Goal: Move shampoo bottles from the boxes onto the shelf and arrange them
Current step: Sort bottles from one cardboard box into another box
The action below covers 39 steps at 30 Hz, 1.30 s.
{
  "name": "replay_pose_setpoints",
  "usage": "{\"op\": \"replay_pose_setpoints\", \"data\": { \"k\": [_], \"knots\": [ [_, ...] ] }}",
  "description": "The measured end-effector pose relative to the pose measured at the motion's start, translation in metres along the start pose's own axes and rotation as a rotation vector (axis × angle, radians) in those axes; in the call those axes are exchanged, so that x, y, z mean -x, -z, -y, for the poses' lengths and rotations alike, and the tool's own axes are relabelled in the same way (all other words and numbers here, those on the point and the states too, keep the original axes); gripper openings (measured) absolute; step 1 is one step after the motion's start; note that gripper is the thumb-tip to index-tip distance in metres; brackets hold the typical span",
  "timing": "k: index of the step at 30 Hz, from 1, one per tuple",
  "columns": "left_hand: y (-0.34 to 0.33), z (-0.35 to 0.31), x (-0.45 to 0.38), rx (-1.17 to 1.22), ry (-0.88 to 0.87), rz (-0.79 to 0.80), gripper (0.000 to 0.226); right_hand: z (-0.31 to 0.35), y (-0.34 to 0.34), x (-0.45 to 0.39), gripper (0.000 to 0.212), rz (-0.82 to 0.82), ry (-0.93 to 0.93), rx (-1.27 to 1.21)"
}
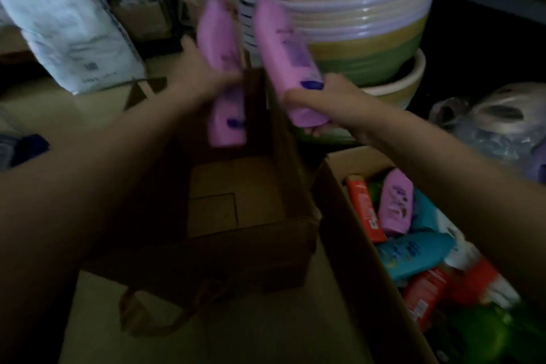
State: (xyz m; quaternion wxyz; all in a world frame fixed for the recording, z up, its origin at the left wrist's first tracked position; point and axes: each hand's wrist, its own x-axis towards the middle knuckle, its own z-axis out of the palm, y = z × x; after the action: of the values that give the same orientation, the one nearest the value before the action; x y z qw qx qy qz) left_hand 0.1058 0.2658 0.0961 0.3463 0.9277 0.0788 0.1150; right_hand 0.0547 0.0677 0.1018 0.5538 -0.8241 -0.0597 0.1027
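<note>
floor (230,334): open boxes | left grip (204,74), right grip (328,97): each clasps pink bottle | basins (354,26) behind

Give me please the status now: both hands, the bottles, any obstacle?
Left hand grips pink bottle. Right hand grips second pink bottle. Both above empty box. Basin stack close behind.

Dim stockroom or shop back room, by the look of the goods kept in bulk. A tall stack of nested plastic basins (354,29) stands at the back beside dark metal shelving (490,0), with a large white printed sack (68,26) and cardboard cartons around it. On the floor, an open cardboard box (348,245) holds mixed shampoo bottles (413,254) in pink, blue, orange and green.
</note>
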Motion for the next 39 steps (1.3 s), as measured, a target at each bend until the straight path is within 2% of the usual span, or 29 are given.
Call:
{"op": "replay_pose_setpoints", "data": {
  "k": [3, 6, 9, 12, 15, 18, 20, 23, 26, 29, 31, 33, 35, 39],
  "knots": [
    [-0.005, 0.068, 0.008, -0.334, 0.117, 0.190, 0.091, 0.032, -0.058, -0.035, 0.025, 0.146, -0.093, 0.236],
    [-0.024, 0.121, 0.024, -0.401, 0.322, 0.281, 0.093, 0.023, -0.117, -0.071, 0.062, 0.251, -0.286, 0.337],
    [-0.049, 0.149, 0.034, -0.419, 0.346, 0.339, 0.087, -0.018, -0.159, -0.092, 0.069, 0.215, -0.369, 0.484],
    [-0.063, 0.156, 0.028, -0.479, 0.273, 0.379, 0.089, -0.064, -0.185, -0.092, 0.084, 0.145, -0.433, 0.582],
    [-0.075, 0.159, 0.035, -0.468, 0.255, 0.477, 0.088, -0.087, -0.192, -0.079, 0.080, 0.244, -0.435, 0.741],
    [-0.090, 0.165, 0.047, -0.426, 0.344, 0.646, 0.100, -0.098, -0.194, -0.071, 0.078, 0.348, -0.402, 0.879],
    [-0.095, 0.170, 0.048, -0.385, 0.401, 0.702, 0.096, -0.102, -0.195, -0.073, 0.074, 0.419, -0.414, 0.893],
    [-0.095, 0.165, 0.039, -0.388, 0.385, 0.648, 0.073, -0.101, -0.197, -0.076, 0.063, 0.494, -0.430, 0.930],
    [-0.093, 0.153, 0.034, -0.489, 0.279, 0.646, 0.069, -0.099, -0.196, -0.077, 0.059, 0.474, -0.441, 0.976],
    [-0.091, 0.140, 0.044, -0.669, 0.122, 0.671, 0.066, -0.091, -0.190, -0.069, 0.048, 0.586, -0.370, 0.927],
    [-0.087, 0.127, 0.051, -0.735, 0.037, 0.625, 0.060, -0.083, -0.181, -0.059, 0.043, 0.622, -0.274, 0.992],
    [-0.083, 0.108, 0.050, -0.717, -0.043, 0.504, 0.049, -0.075, -0.166, -0.060, 0.038, 0.541, -0.150, 1.078],
    [-0.077, 0.081, 0.044, -0.592, -0.065, 0.346, 0.043, -0.062, -0.140, -0.068, 0.035, 0.416, 0.016, 1.084],
    [-0.069, -0.001, 0.030, -0.068, -0.015, 0.006, 0.043, -0.013, -0.049, -0.067, 0.028, 0.041, 0.358, 0.950]
  ]
}}
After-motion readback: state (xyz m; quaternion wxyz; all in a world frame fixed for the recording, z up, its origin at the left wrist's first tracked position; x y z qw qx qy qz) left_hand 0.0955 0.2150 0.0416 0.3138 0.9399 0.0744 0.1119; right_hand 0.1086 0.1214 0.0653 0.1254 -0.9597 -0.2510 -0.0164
